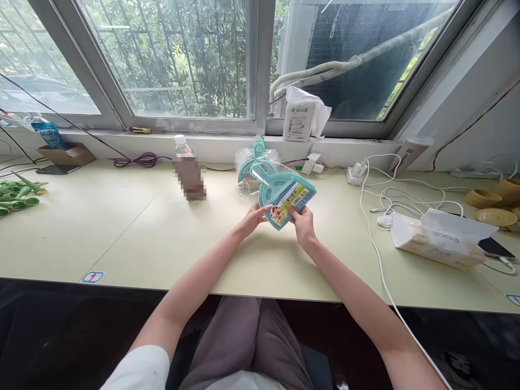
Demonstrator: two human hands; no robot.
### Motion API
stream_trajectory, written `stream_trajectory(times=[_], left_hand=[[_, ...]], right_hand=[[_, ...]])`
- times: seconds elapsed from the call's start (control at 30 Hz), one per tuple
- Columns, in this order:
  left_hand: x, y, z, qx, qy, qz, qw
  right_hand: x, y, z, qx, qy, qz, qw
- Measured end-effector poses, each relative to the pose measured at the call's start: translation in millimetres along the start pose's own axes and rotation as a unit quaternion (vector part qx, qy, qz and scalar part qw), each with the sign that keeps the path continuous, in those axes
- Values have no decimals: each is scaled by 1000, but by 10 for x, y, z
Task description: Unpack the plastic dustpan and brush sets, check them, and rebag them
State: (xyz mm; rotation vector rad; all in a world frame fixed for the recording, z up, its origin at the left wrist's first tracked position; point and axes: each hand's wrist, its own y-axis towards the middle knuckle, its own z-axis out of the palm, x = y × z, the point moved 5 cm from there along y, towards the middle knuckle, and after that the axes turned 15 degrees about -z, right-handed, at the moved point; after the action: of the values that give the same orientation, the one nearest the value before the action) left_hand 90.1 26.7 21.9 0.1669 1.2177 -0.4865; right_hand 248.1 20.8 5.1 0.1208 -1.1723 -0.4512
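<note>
Both my hands hold a small turquoise dustpan and brush set (266, 194) above the table, tilted, with its handle pointing up and left. A yellow printed label (298, 194) lies across the blue-grey bristles. My left hand (252, 219) grips the lower left edge, fingers partly hidden behind it. My right hand (303, 221) pinches the lower right side, its thumb on the label. Just behind stands more turquoise dustpan ware in clear plastic wrap (246, 168), partly covered by the held set.
A bottle (189, 173) with a blurred-out body stands left of the dustpans. White cables (390, 195) and a tissue pack (441, 238) lie right. A wrapped paper packet (299, 119) sits on the sill. Green items (20, 195) are far left; brown cups (483, 198) are far right.
</note>
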Motion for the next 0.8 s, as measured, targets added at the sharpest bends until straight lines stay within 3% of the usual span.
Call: stream_trajectory(times=[0.17,0.4,0.63,0.8], left_hand=[[77,53,40,-6,-41,-9,999],[8,24,33,-26,-72,-7,997],[55,-38,303,15,-60,-1,998],[138,4,287,10,-13,26,1000]], right_hand=[[39,-64,44,-24,1,15,1000],[114,-71,118,18,-2,27,999],[123,-82,63,-34,13,6,999],[95,-142,57,-54,25,18,998]])
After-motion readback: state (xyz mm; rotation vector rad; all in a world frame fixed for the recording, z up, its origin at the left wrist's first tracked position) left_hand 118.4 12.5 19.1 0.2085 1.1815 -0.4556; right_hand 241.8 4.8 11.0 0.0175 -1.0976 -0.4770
